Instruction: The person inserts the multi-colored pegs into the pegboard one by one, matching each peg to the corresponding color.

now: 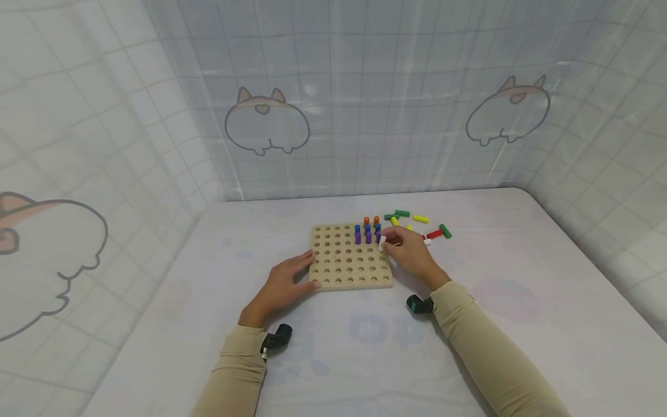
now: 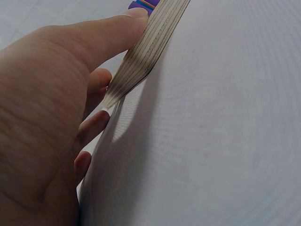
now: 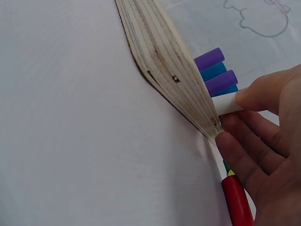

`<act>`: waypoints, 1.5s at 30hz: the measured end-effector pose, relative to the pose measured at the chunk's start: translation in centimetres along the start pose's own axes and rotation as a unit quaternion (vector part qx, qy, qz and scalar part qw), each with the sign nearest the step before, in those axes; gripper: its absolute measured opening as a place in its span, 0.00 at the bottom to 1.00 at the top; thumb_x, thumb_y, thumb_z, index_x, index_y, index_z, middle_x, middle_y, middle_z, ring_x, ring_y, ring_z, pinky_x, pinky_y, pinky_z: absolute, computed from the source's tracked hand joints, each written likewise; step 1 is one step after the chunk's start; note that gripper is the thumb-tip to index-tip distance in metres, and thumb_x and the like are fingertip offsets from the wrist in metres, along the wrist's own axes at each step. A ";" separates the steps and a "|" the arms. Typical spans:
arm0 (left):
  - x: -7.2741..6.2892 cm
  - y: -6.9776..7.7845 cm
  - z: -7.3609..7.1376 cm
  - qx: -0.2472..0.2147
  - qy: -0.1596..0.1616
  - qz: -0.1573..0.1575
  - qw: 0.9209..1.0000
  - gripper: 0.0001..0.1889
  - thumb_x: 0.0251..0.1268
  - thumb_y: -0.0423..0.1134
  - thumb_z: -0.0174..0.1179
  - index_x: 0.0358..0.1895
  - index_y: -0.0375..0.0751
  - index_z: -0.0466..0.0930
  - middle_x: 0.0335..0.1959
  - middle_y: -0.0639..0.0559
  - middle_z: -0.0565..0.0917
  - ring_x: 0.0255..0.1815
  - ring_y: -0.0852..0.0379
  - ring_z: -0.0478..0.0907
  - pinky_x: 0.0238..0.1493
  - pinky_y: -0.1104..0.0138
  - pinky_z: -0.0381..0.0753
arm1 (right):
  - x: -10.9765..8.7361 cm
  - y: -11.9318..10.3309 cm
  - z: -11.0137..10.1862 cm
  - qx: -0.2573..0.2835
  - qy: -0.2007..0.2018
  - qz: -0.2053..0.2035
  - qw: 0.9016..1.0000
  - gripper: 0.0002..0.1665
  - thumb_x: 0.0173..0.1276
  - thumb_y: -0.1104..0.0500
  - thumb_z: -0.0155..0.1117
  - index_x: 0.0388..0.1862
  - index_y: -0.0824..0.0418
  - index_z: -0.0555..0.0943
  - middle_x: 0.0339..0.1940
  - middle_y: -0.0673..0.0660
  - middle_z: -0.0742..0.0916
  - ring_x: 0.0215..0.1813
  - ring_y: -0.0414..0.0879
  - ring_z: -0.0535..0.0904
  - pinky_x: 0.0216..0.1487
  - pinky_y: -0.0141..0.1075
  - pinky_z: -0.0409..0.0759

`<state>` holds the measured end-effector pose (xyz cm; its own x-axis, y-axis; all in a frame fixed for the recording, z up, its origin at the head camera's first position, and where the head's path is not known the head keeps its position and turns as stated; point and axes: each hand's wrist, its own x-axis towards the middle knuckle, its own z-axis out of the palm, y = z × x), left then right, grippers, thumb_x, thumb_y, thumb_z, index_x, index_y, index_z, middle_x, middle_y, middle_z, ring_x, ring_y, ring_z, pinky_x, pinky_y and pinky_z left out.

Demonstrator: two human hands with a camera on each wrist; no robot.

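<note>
Our table (image 1: 339, 347): right hand (image 1: 411, 253) pinches a white peg (image 1: 383, 243), half-screening loose pegs (image 1: 421, 219) at two o'clock from the board (image 1: 332, 256); left hand (image 1: 283, 282) wide.

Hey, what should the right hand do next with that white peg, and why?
Probably press the white peg down at the right edge of the pegboard, just nearer than the purple pegs: the right hand pinches it there, its seating is hard to tell, and the left hand touches the opposite edge, which may steady things.
</note>
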<state>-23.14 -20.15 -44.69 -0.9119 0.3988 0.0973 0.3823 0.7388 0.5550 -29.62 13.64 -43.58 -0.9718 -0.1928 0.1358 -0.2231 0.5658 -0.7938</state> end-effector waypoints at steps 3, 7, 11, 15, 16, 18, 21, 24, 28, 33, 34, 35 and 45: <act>-0.1 0.0 0.0 0.002 0.002 0.001 1.000 0.39 0.67 0.58 0.63 0.76 0.42 0.65 0.78 0.52 0.62 0.76 0.41 0.59 0.73 0.41 0.56 | 0.0 -0.1 0.1 0.008 -0.002 0.000 1.000 0.14 0.71 0.58 0.67 0.54 0.58 0.81 0.47 0.53 0.86 0.50 0.49 0.82 0.55 0.45 0.82; -0.1 0.0 0.0 -0.001 0.003 0.002 1.000 0.39 0.66 0.57 0.63 0.76 0.42 0.65 0.78 0.52 0.62 0.76 0.41 0.59 0.73 0.41 0.55 | -0.1 -0.2 -0.1 0.017 -0.004 -0.001 1.000 0.15 0.71 0.57 0.67 0.55 0.58 0.81 0.48 0.52 0.86 0.50 0.49 0.81 0.55 0.46 0.81; -0.1 0.1 0.0 -0.003 0.000 0.002 1.000 0.39 0.67 0.57 0.63 0.76 0.42 0.65 0.78 0.53 0.61 0.77 0.41 0.58 0.73 0.40 0.54 | -0.1 0.0 -0.7 0.025 0.007 -0.010 1.000 0.16 0.71 0.57 0.67 0.55 0.57 0.81 0.47 0.51 0.86 0.49 0.48 0.81 0.53 0.46 0.81; -0.1 0.0 -0.1 0.000 -0.001 0.000 1.000 0.40 0.66 0.57 0.63 0.76 0.42 0.64 0.78 0.53 0.61 0.77 0.41 0.58 0.73 0.40 0.54 | 0.0 0.2 -1.7 0.037 0.025 -0.024 0.999 0.15 0.71 0.59 0.67 0.55 0.60 0.82 0.46 0.53 0.87 0.47 0.49 0.82 0.49 0.45 0.83; -0.1 0.0 -0.1 0.000 0.000 0.000 1.000 0.40 0.66 0.57 0.63 0.76 0.42 0.64 0.78 0.53 0.61 0.77 0.41 0.58 0.73 0.40 0.54 | 0.1 0.3 -2.0 0.037 0.029 -0.024 0.999 0.15 0.71 0.59 0.67 0.55 0.61 0.82 0.46 0.54 0.87 0.47 0.49 0.83 0.48 0.44 0.83; -0.2 -0.1 0.0 0.001 0.002 0.002 1.000 0.40 0.66 0.57 0.63 0.76 0.42 0.65 0.78 0.52 0.61 0.76 0.41 0.59 0.73 0.41 0.55 | 0.0 0.5 -2.6 0.035 0.033 -0.016 0.999 0.15 0.72 0.58 0.67 0.54 0.62 0.82 0.46 0.54 0.87 0.47 0.49 0.83 0.47 0.42 0.83; -0.2 -0.3 0.0 0.002 0.003 0.007 1.000 0.40 0.66 0.57 0.63 0.76 0.42 0.65 0.78 0.52 0.61 0.76 0.41 0.59 0.73 0.42 0.56 | -0.1 1.0 -3.6 0.031 0.038 -0.001 0.999 0.14 0.72 0.57 0.66 0.53 0.62 0.83 0.47 0.55 0.88 0.49 0.49 0.82 0.48 0.41 0.83; -0.2 -0.4 0.1 -0.001 0.002 0.011 1.000 0.40 0.66 0.57 0.64 0.76 0.42 0.65 0.78 0.53 0.61 0.76 0.42 0.59 0.73 0.42 0.55 | -0.4 1.5 -4.4 0.035 0.045 0.014 0.998 0.15 0.72 0.57 0.66 0.53 0.62 0.83 0.48 0.56 0.87 0.50 0.50 0.82 0.51 0.43 0.82; -0.2 -0.4 0.2 -0.001 0.000 0.015 1.000 0.39 0.66 0.57 0.64 0.76 0.42 0.65 0.78 0.53 0.61 0.76 0.42 0.59 0.73 0.42 0.56 | -1.0 2.3 -5.4 0.031 0.055 0.036 0.997 0.15 0.73 0.56 0.64 0.54 0.62 0.83 0.50 0.57 0.86 0.51 0.51 0.82 0.55 0.47 0.81; -0.2 -0.4 0.2 -0.001 -0.002 0.011 1.000 0.39 0.67 0.58 0.63 0.76 0.43 0.65 0.78 0.54 0.61 0.76 0.42 0.59 0.73 0.41 0.56 | -1.5 3.7 -6.5 0.001 0.068 0.055 0.996 0.17 0.75 0.52 0.62 0.55 0.61 0.83 0.54 0.58 0.85 0.57 0.54 0.79 0.61 0.52 0.77; -0.2 -0.4 0.3 0.000 -0.001 0.010 1.000 0.39 0.67 0.58 0.63 0.76 0.43 0.65 0.78 0.54 0.61 0.76 0.42 0.59 0.73 0.41 0.56 | -1.5 4.0 -6.7 -0.002 0.068 0.055 0.996 0.17 0.75 0.52 0.62 0.55 0.61 0.83 0.54 0.58 0.85 0.58 0.54 0.78 0.62 0.53 0.77; -0.3 -0.5 0.3 -0.001 -0.001 0.010 1.000 0.39 0.67 0.59 0.63 0.76 0.44 0.65 0.78 0.54 0.61 0.76 0.42 0.59 0.72 0.41 0.56 | -1.6 4.2 -6.9 -0.004 0.068 0.056 0.996 0.17 0.75 0.51 0.61 0.55 0.60 0.83 0.54 0.58 0.85 0.58 0.55 0.78 0.62 0.53 0.76; -0.3 -0.6 0.3 -0.001 0.002 0.010 1.000 0.40 0.67 0.59 0.63 0.76 0.44 0.65 0.78 0.54 0.61 0.76 0.42 0.59 0.73 0.41 0.56 | -2.0 5.4 -7.8 -0.025 0.060 0.052 0.997 0.15 0.74 0.55 0.63 0.54 0.60 0.84 0.52 0.58 0.85 0.56 0.55 0.77 0.60 0.53 0.76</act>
<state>-23.04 -20.60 -45.30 -0.9045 0.4115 0.1120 0.4006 0.7298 0.5540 -29.46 23.31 -43.52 -0.9915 -0.0354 0.1256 -0.1205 0.6181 -0.7768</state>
